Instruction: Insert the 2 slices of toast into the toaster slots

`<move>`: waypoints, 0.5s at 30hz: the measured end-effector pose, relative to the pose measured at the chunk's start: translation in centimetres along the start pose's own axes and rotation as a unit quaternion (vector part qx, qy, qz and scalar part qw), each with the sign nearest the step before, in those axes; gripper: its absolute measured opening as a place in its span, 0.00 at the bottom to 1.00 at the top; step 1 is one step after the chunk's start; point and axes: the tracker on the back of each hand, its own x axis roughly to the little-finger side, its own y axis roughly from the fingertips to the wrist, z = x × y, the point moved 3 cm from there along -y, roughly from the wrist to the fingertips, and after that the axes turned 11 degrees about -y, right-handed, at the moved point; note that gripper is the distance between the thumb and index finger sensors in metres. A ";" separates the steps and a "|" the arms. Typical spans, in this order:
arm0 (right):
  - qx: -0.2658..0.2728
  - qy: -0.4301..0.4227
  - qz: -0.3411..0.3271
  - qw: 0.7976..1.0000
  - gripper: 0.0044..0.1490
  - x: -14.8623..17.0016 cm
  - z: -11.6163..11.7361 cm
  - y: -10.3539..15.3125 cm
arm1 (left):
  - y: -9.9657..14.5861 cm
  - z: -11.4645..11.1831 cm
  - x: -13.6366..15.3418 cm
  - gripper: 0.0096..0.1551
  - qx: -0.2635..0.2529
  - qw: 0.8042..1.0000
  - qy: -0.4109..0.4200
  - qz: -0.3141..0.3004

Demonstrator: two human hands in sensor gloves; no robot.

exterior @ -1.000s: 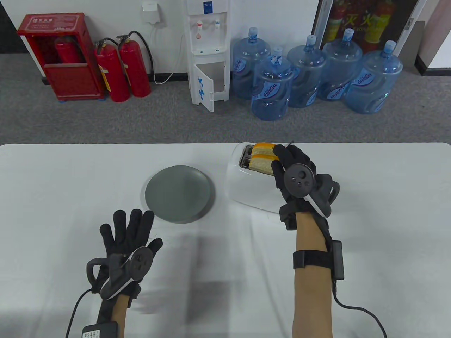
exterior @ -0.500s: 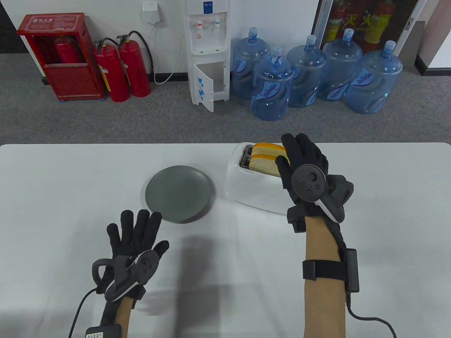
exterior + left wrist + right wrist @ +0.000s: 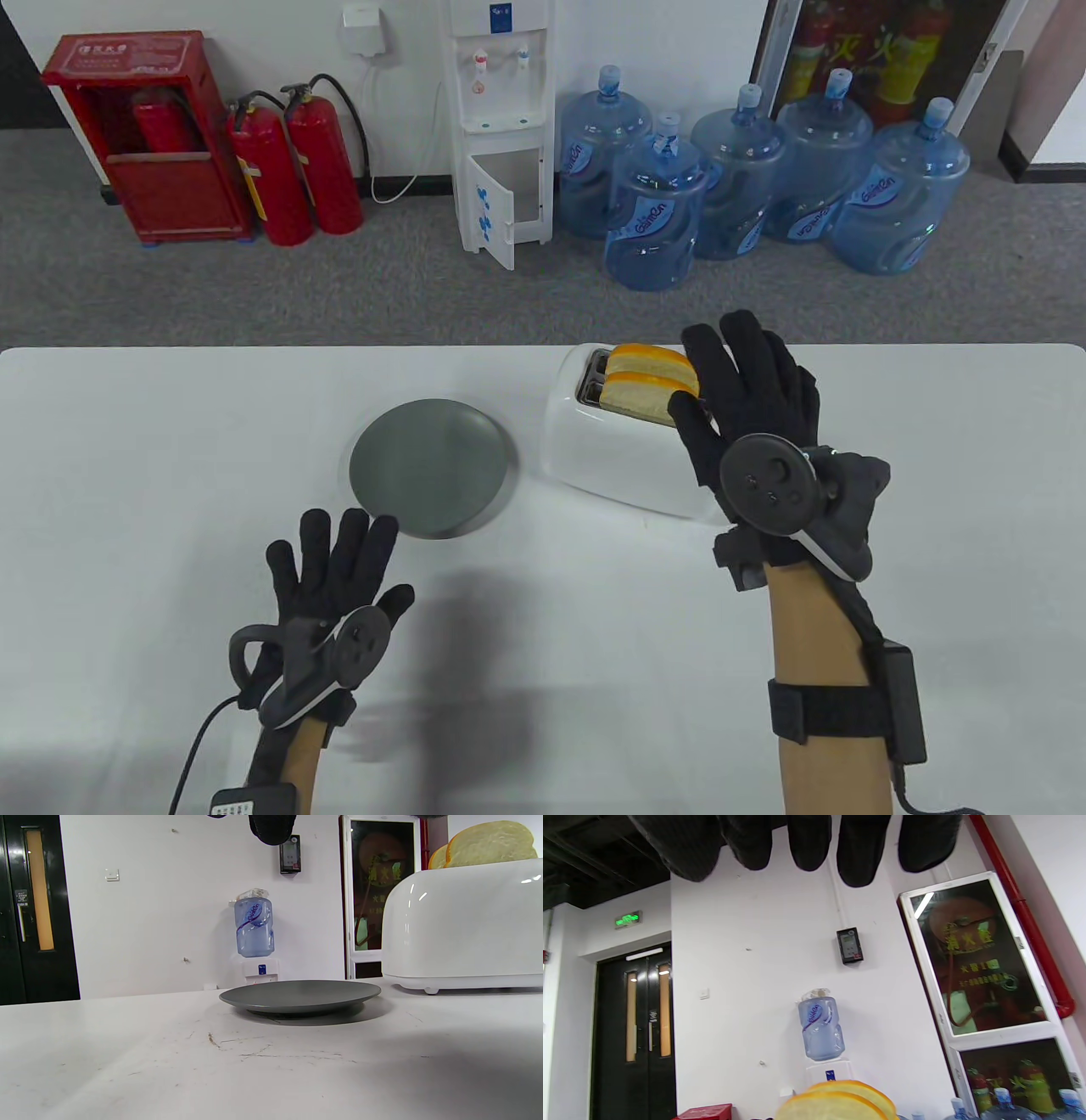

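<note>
**Both slices standing in the toaster, my hands off them**

Now my right hand hangs above the right end of the toaster, fingers straight and spread, holding nothing. From the table view my thumb overlaps the near slice's right edge, but I cannot tell whether it touches the bread. In the right wrist view my fingertips hang from the top edge with bare wall beneath them, and the two slices' rounded tops show well below at the bottom edge.

Both slices of toast sit upright in the toaster's slots, side by side: the near slice in the slot closer to me, the far slice in the slot behind it. Their tops and orange crusts stick up above the white housing. The left wrist view shows the same pair rising over the toaster's rounded shoulder.

My left hand is flat and open over the table, fingers spread, gripping nothing. Its fingertips reach just to the near rim of the grey plate, which lies on the table just left of the toaster, with a narrow strip of table between them.
</note>
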 end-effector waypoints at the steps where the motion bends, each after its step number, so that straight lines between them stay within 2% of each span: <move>1: -0.001 -0.003 -0.005 1.000 0.40 -0.3 -0.2 0.2 | 0.0 0.0 -0.1 0.43 0.000 1.000 -0.001 -0.001; 9: 0.007 -0.013 -0.035 0.999 0.40 -1.8 -1.6 1.6 | 0.1 0.0 -0.4 0.43 -0.002 1.000 0.000 -0.006; 15: 0.018 -0.013 -0.049 0.999 0.41 -2.1 -1.6 2.8 | 0.1 0.1 -0.5 0.43 -0.002 1.000 -0.001 -0.008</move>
